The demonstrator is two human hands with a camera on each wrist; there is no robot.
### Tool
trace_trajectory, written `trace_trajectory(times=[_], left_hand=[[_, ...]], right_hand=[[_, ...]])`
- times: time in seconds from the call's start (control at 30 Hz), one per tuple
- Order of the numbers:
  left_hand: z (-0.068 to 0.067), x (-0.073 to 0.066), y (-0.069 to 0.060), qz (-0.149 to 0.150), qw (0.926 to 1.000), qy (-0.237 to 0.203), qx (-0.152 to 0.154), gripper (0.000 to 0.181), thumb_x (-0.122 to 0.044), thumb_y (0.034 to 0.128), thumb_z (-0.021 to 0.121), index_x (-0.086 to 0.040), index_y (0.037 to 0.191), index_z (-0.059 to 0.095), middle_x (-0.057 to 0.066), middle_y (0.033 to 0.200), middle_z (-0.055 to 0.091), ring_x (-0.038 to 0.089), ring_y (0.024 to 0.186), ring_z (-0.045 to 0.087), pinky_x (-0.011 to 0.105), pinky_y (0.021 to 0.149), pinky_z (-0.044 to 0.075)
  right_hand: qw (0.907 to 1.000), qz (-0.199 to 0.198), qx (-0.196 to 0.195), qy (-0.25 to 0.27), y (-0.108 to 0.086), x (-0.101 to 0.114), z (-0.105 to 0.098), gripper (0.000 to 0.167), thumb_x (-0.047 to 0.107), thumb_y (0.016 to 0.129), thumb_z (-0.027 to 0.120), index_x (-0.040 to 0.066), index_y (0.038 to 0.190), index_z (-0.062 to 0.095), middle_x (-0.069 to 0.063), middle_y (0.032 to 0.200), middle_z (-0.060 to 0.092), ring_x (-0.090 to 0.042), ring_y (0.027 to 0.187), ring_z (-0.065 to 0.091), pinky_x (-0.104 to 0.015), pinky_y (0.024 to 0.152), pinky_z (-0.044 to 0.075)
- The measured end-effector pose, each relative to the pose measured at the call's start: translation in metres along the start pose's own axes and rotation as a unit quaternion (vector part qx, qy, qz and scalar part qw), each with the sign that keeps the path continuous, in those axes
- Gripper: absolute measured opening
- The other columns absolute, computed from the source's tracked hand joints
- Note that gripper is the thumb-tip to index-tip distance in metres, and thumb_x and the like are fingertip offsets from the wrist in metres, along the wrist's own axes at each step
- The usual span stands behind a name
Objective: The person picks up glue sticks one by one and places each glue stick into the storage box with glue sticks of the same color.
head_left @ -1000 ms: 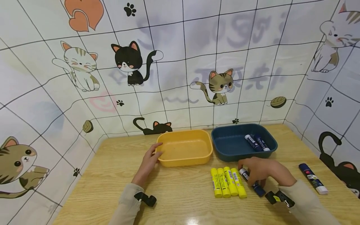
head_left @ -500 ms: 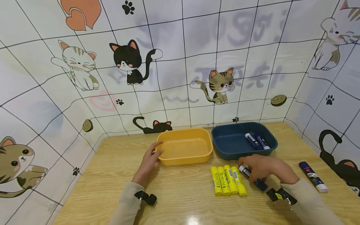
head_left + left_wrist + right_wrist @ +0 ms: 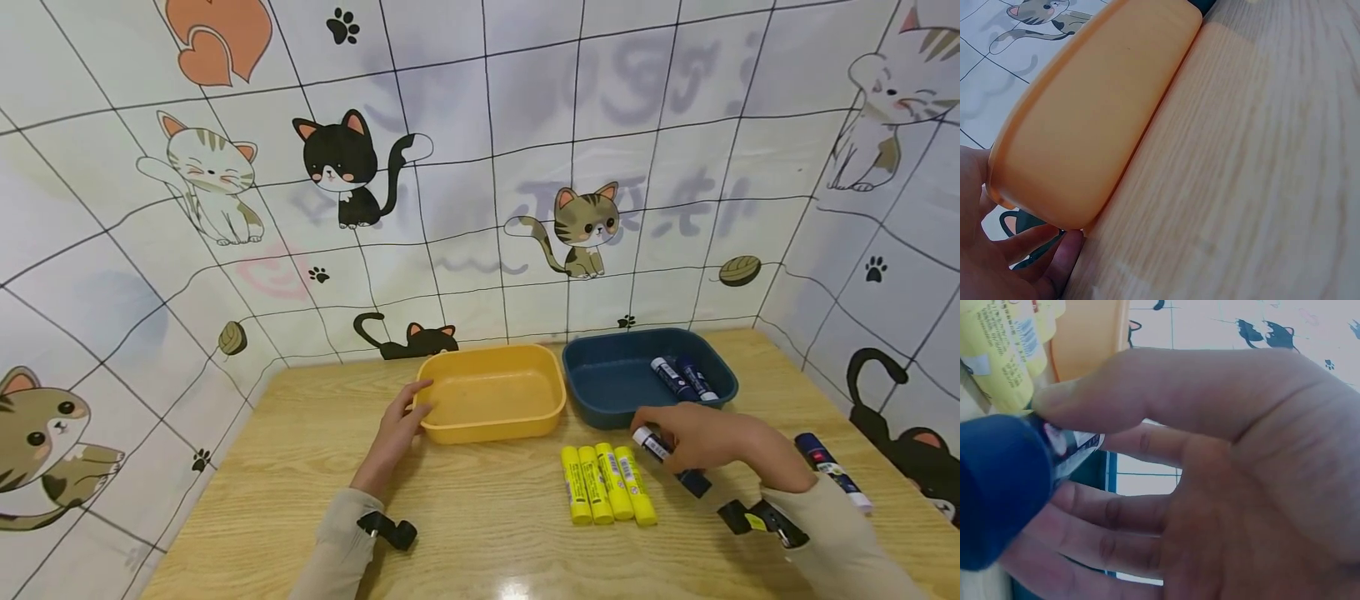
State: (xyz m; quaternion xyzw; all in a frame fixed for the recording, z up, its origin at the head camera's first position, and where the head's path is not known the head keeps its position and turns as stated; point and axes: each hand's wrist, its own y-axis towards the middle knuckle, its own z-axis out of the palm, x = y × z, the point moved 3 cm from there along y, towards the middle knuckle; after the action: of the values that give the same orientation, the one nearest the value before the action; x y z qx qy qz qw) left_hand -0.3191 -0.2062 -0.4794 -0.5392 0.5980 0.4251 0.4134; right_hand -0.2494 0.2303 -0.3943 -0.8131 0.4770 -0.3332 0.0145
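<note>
My right hand (image 3: 705,435) grips a navy-and-white glue stick (image 3: 693,483), raised slightly above the table in front of the blue bin (image 3: 600,407). In the right wrist view the navy end of this glue stick (image 3: 1004,487) points toward the camera, with the thumb pressed on its side. My left hand (image 3: 393,433) rests on the left end of the yellow bin (image 3: 491,432). The left wrist view shows its fingertips touching the bin's outer wall (image 3: 1091,125) low down. Two navy glue sticks (image 3: 673,379) lie inside the blue bin.
Several yellow glue sticks (image 3: 592,485) lie side by side in front of the bins. Another navy glue stick (image 3: 831,471) lies at the table's right, partly behind the right sleeve. A cat-patterned wall covering (image 3: 465,167) encloses the wooden table (image 3: 480,517) behind and at both sides.
My right hand has lifted the navy glue stick from the table and moved slightly toward the blue bin. My left hand has stayed on the yellow bin.
</note>
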Motion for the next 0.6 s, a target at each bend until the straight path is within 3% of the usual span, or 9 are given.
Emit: trace_trajectory(times=[0.1,0.3,0.6], left_hand=[[0.001,0.000,0.000,-0.004,1.0000,0.003,-0.004,0.044,-0.014,0.1050,0.055,-0.016,0.149,0.054,0.023,0.145,0.053,0.033,0.112,0.065,0.027,0.078,0.058],[0.000,0.001,0.000,-0.003,1.0000,0.003,-0.001,0.044,-0.013,0.1052,0.055,-0.016,0.149,0.054,0.024,0.144,0.053,0.033,0.112,0.066,0.027,0.078,0.057],[0.001,0.003,0.001,0.002,1.0000,0.001,0.000,0.043,-0.013,0.1054,0.054,-0.014,0.149,0.054,0.025,0.144,0.052,0.033,0.111,0.065,0.027,0.078,0.058]], right_hand=[[0.9997,-0.021,-0.012,0.003,-0.002,-0.001,-0.003,0.053,0.006,0.085,0.075,0.014,0.134,0.056,0.002,0.083,0.059,-0.010,0.066,0.050,-0.025,0.058,0.042],[0.9969,-0.051,-0.060,-0.008,-0.001,0.001,-0.009,0.055,0.010,0.089,0.072,0.012,0.141,0.053,0.006,0.071,0.050,-0.006,0.058,0.042,-0.024,0.055,0.035],[0.9924,-0.033,-0.114,-0.031,-0.003,0.003,-0.014,0.059,0.012,0.088,0.071,0.013,0.144,0.052,0.006,0.069,0.048,-0.007,0.057,0.039,-0.025,0.054,0.032]])
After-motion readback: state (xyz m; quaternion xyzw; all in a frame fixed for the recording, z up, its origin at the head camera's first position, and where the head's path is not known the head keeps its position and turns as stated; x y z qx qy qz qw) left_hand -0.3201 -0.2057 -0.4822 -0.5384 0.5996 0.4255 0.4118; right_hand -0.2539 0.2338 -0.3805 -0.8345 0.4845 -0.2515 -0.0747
